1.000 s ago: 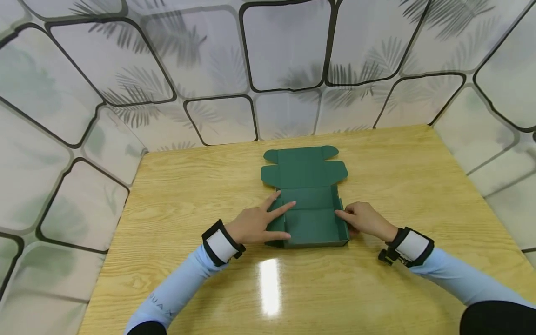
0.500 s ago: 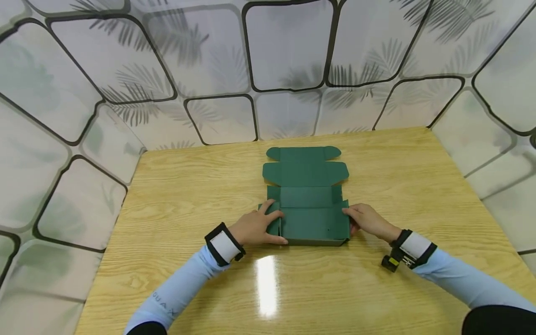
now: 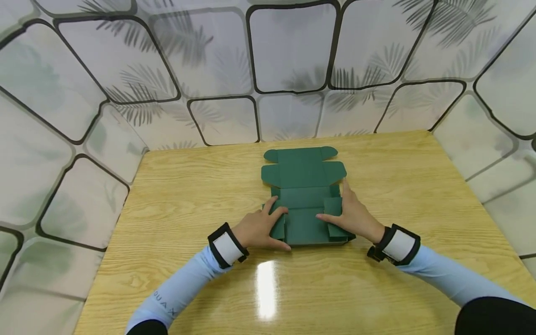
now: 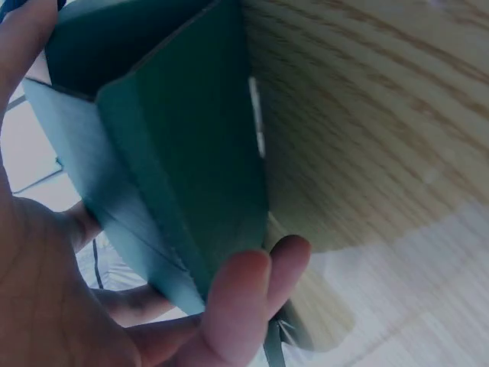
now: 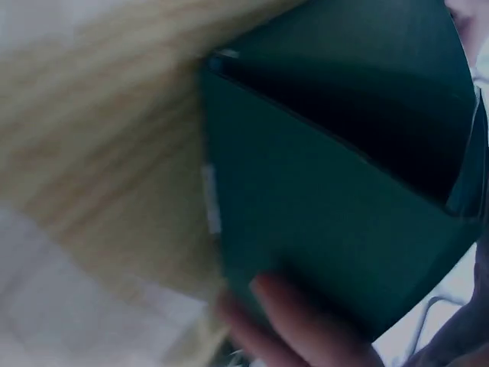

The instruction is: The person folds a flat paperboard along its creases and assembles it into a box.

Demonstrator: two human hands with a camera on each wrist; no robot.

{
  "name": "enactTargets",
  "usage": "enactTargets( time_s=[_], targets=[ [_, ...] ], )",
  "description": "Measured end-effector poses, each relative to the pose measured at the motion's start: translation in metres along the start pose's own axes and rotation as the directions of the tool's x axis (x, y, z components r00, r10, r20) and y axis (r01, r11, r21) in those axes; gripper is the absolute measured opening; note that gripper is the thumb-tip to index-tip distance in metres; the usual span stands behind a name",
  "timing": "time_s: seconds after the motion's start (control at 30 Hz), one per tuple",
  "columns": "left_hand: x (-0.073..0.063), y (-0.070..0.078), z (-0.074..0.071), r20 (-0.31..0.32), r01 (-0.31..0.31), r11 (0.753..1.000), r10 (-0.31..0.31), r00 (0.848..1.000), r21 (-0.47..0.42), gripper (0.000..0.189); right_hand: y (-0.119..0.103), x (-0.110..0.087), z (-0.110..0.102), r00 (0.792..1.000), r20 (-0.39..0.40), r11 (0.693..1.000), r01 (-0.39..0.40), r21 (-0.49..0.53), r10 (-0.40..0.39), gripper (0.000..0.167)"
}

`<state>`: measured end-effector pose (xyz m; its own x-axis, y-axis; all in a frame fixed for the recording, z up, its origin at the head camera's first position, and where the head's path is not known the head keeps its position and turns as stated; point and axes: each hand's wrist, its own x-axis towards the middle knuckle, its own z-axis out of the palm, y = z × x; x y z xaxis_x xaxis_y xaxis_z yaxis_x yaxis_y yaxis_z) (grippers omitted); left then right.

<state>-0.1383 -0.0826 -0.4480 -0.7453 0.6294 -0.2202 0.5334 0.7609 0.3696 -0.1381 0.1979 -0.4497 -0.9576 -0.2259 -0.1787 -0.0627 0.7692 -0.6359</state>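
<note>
A dark green cardboard mailer box (image 3: 304, 223) lies partly folded on the table, its lid panel (image 3: 302, 170) spread flat away from me. My left hand (image 3: 259, 228) grips the box's left side, fingers spread across the side flap and thumb near the front corner. In the left wrist view, fingertips (image 4: 241, 298) curl against the outer side wall (image 4: 183, 145). On the right, my right hand (image 3: 356, 214) holds the other side flap (image 3: 332, 204), which leans inward, with the thumb on top. Fingers (image 5: 298, 321) touch the outer wall (image 5: 321, 222) in the right wrist view.
The box rests on a light wood-grain table (image 3: 188, 186). Fabric walls (image 3: 289, 51) with a leaf and stone pattern enclose its back and sides. A bright light reflection (image 3: 266, 288) shows on the tabletop in front.
The right side flap has swung inward over the box floor, and my right hand has moved from its outer edge onto it. My left hand has drawn its fingers in around the left side.
</note>
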Motion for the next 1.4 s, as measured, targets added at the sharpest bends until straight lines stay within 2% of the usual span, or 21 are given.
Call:
enactTargets(
  time_s=[0.07, 0.13, 0.2, 0.23, 0.3, 0.37, 0.47, 0.5, 0.6, 0.73, 0.8, 0.9, 1.0, 1.07, 1.13, 1.23, 1.4],
  targets=[
    [0.0, 0.0, 0.0, -0.019, -0.013, 1.0, 0.012, 1.0, -0.014, 0.092, -0.004, 0.001, 0.001, 0.999, -0.022, 0.999, 0.04, -0.001, -0.04, 0.116],
    [-0.001, 0.0, 0.0, -0.035, -0.027, 0.999, 0.026, 0.999, -0.025, 0.093, -0.005, 0.001, -0.001, 1.0, -0.003, 0.999, 0.028, 0.042, -0.028, 0.107],
    [-0.003, 0.0, 0.0, -0.045, -0.039, 0.999, 0.037, 0.998, -0.029, 0.094, -0.002, 0.001, -0.008, 0.998, 0.058, 0.985, -0.016, 0.169, 0.006, 0.099],
    [-0.003, 0.0, 0.001, -0.051, -0.042, 0.999, 0.041, 0.998, -0.03, 0.093, 0.002, 0.001, -0.012, 0.995, 0.097, 0.968, -0.048, 0.246, 0.025, 0.094],
    [-0.006, -0.001, 0.002, -0.063, -0.041, 0.999, 0.039, 0.997, -0.028, 0.091, 0.01, 0.002, -0.021, 0.984, 0.173, 0.905, -0.107, 0.412, 0.037, 0.088],
    [-0.008, -0.002, 0.003, -0.076, -0.028, 0.999, 0.026, 0.997, -0.029, 0.086, 0.022, 0.002, -0.029, 0.97, 0.242, 0.832, -0.148, 0.534, 0.017, 0.085],
    [-0.011, -0.005, 0.005, -0.1, -0.008, 1.0, 0.006, 0.995, -0.016, 0.078, 0.043, 0.004, -0.035, 0.954, 0.295, 0.748, -0.153, 0.646, -0.059, 0.085],
    [-0.011, -0.006, 0.005, -0.107, -0.003, 1.0, 0.002, 0.994, -0.011, 0.076, 0.05, 0.006, -0.036, 0.949, 0.304, 0.733, -0.146, 0.664, -0.086, 0.086],
    [-0.012, -0.009, 0.007, -0.126, 0.001, 1.0, 0.0, 0.992, 0.004, 0.075, 0.07, 0.011, -0.035, 0.93, 0.333, 0.712, -0.128, 0.69, -0.155, 0.089],
    [-0.013, -0.014, 0.01, -0.152, 0.006, 0.999, -0.013, 0.988, -0.044, 0.08, 0.084, 0.017, -0.033, 0.913, 0.352, 0.733, -0.094, 0.674, -0.206, 0.089],
    [-0.013, -0.017, 0.012, -0.162, 0.021, 0.997, -0.033, 0.986, -0.073, 0.084, 0.085, 0.018, -0.033, 0.918, 0.343, 0.763, -0.076, 0.641, -0.197, 0.086],
    [-0.015, -0.019, 0.014, -0.169, 0.044, 0.994, -0.06, 0.984, -0.097, 0.09, 0.081, 0.018, -0.034, 0.952, 0.272, 0.861, -0.019, 0.509, -0.14, 0.074],
    [-0.016, -0.02, 0.014, -0.172, 0.05, 0.994, -0.067, 0.983, -0.1, 0.092, 0.074, 0.017, -0.034, 0.982, 0.163, 0.959, 0.052, 0.278, -0.1, 0.06],
    [-0.017, -0.02, 0.014, -0.172, 0.052, 0.994, -0.068, 0.983, -0.098, 0.09, 0.07, 0.017, -0.035, 0.987, 0.104, 0.989, 0.114, 0.093, -0.123, 0.056],
    [-0.017, -0.02, 0.014, -0.171, 0.055, 0.994, -0.071, 0.983, -0.094, 0.089, 0.066, 0.017, -0.034, 0.98, 0.085, 0.98, 0.187, -0.074, -0.18, 0.056],
    [-0.017, -0.019, 0.013, -0.158, 0.069, 0.993, -0.083, 0.984, -0.091, 0.087, 0.063, 0.016, -0.033, 0.963, 0.085, 0.927, 0.269, -0.26, -0.255, 0.055],
    [-0.017, -0.02, 0.012, -0.143, 0.081, 0.993, -0.094, 0.985, -0.091, 0.085, 0.079, 0.012, -0.025, 0.943, 0.036, 0.849, 0.315, -0.424, -0.332, 0.039]
  ],
)
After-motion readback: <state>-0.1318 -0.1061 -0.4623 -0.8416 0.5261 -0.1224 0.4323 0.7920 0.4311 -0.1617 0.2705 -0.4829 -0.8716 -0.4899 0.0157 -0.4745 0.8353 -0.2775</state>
